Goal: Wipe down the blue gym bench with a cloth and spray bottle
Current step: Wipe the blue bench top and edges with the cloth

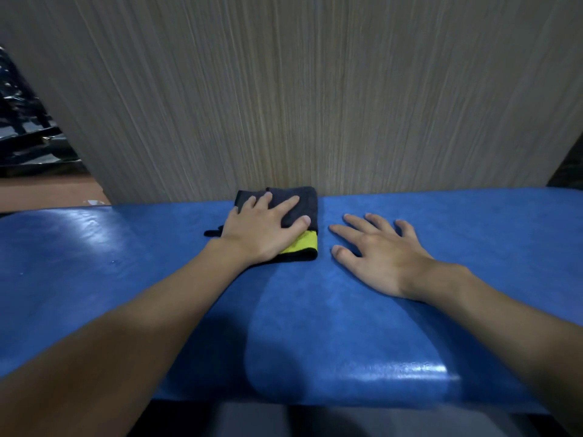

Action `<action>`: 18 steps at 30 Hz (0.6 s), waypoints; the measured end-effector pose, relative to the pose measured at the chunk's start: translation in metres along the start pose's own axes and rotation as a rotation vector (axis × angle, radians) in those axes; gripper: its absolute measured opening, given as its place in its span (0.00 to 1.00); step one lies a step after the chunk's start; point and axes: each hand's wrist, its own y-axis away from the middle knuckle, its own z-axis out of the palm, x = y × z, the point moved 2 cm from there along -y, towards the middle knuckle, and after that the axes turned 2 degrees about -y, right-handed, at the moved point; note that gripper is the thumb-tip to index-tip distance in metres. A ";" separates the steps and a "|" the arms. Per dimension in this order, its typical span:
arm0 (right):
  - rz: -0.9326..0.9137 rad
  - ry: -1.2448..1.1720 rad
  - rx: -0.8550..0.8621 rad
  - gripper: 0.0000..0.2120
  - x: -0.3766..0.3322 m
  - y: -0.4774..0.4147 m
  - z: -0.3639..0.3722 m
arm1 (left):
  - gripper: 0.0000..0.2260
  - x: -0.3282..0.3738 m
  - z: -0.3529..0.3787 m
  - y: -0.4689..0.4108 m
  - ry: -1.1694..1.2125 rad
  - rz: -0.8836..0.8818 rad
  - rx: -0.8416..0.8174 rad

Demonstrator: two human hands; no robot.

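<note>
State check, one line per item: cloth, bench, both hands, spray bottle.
cloth: folded, lying flat near the bench's far edge, under the left hand.
bench: glossy patches at left and near front; wet or dry, cannot tell.
left hand: fingers straight, pressing on the cloth.
right hand: fingers spread, flat on the bench beside the cloth, holding nothing.
spray bottle: not in view.

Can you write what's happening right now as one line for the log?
step: wipe | left hand: flat on cloth | right hand: flat on blue bench | spray bottle: not in view
</note>
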 end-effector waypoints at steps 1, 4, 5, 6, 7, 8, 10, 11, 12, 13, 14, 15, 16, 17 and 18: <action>0.001 -0.003 0.000 0.28 0.000 0.000 0.000 | 0.33 0.001 -0.001 0.010 -0.006 0.005 0.000; 0.007 -0.006 -0.003 0.28 -0.001 0.000 -0.002 | 0.32 0.006 -0.005 0.051 -0.023 0.011 0.002; 0.008 -0.004 -0.002 0.28 -0.001 0.001 -0.002 | 0.33 0.008 -0.006 0.066 -0.023 0.011 -0.002; 0.009 -0.003 0.000 0.28 -0.001 0.001 -0.002 | 0.34 0.009 -0.008 0.081 -0.022 0.014 -0.008; 0.012 -0.004 0.004 0.28 -0.001 0.001 -0.002 | 0.35 0.011 -0.010 0.095 -0.020 0.018 -0.015; 0.014 -0.006 0.005 0.27 -0.002 0.001 -0.003 | 0.36 0.012 -0.011 0.109 -0.019 0.020 -0.023; 0.017 -0.008 0.003 0.27 -0.003 0.003 -0.003 | 0.39 0.014 -0.013 0.133 -0.025 0.016 -0.032; 0.017 -0.001 0.001 0.27 -0.004 0.004 -0.004 | 0.39 0.016 -0.014 0.144 -0.040 0.011 -0.035; 0.015 0.016 0.001 0.27 -0.006 0.005 -0.005 | 0.39 0.018 -0.016 0.153 -0.058 0.004 -0.042; 0.011 0.045 0.012 0.26 -0.007 0.006 -0.006 | 0.38 0.021 -0.019 0.159 -0.064 -0.002 -0.053; 0.002 0.076 0.032 0.26 -0.008 0.006 -0.007 | 0.37 0.024 -0.022 0.162 -0.051 -0.008 -0.061; -0.010 0.097 0.060 0.26 -0.010 0.005 -0.009 | 0.37 0.026 -0.024 0.162 -0.023 -0.012 -0.064; -0.019 0.093 0.088 0.25 -0.011 0.004 -0.011 | 0.37 0.029 -0.025 0.159 0.001 -0.013 -0.066; -0.021 0.064 0.107 0.25 -0.011 0.004 -0.013 | 0.37 0.030 -0.024 0.154 0.006 -0.012 -0.072; -0.016 0.023 0.111 0.26 -0.011 0.003 -0.013 | 0.37 0.031 -0.021 0.148 -0.006 -0.014 -0.079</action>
